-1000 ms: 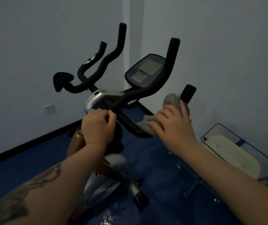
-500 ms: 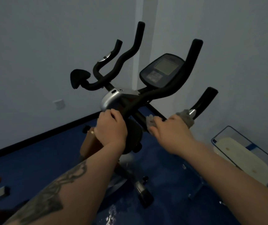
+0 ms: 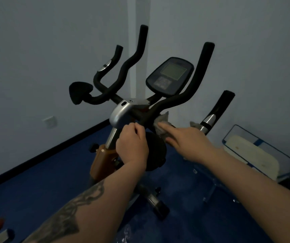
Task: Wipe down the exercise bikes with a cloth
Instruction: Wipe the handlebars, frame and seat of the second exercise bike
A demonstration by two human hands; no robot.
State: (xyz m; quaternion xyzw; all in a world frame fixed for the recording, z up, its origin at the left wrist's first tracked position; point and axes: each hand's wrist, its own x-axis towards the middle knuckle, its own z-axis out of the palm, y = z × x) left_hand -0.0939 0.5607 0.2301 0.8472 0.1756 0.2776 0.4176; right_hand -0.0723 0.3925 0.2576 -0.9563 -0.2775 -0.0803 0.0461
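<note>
the left hand (image 3: 132,146) has its grip curled around the black handlebar (image 3: 160,107) of the exercise bike (image 3: 121,114), just below the silver stem cover. the right hand (image 3: 186,141), fingers straight, presses the grey cloth (image 3: 161,120) flat against the bar's right side; the cloth lies under and beyond its fingertips, below the console (image 3: 170,76).

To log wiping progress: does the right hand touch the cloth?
Touching. The head view shows the right hand pressing the cloth against the handlebar.
</note>
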